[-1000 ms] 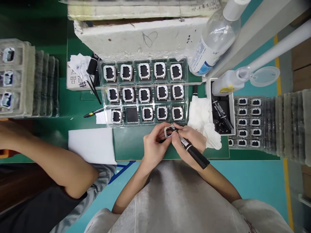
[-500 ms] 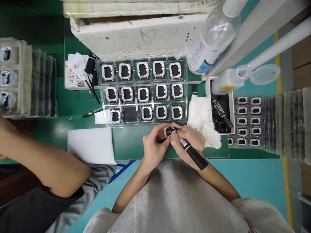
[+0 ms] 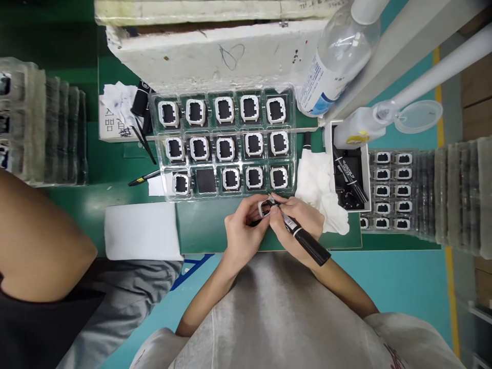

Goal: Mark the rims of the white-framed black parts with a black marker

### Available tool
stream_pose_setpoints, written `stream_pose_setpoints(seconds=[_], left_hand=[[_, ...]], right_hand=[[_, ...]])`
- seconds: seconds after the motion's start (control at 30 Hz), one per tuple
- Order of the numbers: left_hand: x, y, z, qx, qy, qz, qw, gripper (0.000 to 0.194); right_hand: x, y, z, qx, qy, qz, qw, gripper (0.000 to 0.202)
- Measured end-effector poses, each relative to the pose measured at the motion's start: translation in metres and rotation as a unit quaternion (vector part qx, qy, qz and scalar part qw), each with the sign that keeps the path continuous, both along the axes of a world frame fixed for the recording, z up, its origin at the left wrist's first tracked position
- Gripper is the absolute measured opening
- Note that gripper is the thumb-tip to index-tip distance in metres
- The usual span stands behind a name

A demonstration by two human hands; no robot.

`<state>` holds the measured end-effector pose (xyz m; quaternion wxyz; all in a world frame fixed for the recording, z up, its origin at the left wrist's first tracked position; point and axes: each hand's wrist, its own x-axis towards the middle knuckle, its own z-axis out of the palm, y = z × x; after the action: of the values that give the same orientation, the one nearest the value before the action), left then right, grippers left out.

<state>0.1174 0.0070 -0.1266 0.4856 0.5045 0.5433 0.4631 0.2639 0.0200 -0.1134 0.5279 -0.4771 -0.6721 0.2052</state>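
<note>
Between its thumb and fingers my left hand (image 3: 244, 228) holds a small white frame (image 3: 263, 208), just below the front edge of a clear tray. My right hand (image 3: 298, 220) is closed on a black marker (image 3: 309, 245), whose front end meets the frame; the exact contact is too small to make out. The clear plastic tray (image 3: 211, 131) holds several white frames with dark centres in three rows. One compartment (image 3: 206, 181) in the front row has only a dark pad in it.
A white cloth (image 3: 317, 184) and a box of markers (image 3: 368, 179) lie right of the tray, with bottles (image 3: 326, 72) behind. Tweezers (image 3: 144, 142) and a pen (image 3: 143, 178) lie left. Stacked trays stand on both sides. Another person's arm (image 3: 42, 241) is at left.
The other person's arm has moved left. The view has shifted slightly. My hands keep the same hold on the frame and the marker.
</note>
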Motion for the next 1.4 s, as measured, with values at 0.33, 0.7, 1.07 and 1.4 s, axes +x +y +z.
stream_pose_setpoints(seconds=[0.33,0.7,1.07,1.4], left_hand=[[-0.002,0.000,-0.005,-0.003,-0.058,-0.003,0.998,0.032],[-0.002,0.000,-0.008,-0.008,-0.078,-0.006,0.997,0.041],[-0.003,0.002,-0.009,-0.005,-0.053,-0.009,0.999,0.036],[-0.003,0.008,0.003,-0.075,-0.152,-0.007,0.986,0.049]], right_hand=[[0.000,0.005,0.004,0.029,-0.011,0.029,0.999,0.022],[0.003,0.003,0.003,0.009,-0.005,0.027,1.000,0.021],[0.001,0.001,0.000,-0.005,-0.006,0.005,1.000,0.019],[0.005,-0.001,0.006,-0.029,0.040,0.019,0.999,0.017]])
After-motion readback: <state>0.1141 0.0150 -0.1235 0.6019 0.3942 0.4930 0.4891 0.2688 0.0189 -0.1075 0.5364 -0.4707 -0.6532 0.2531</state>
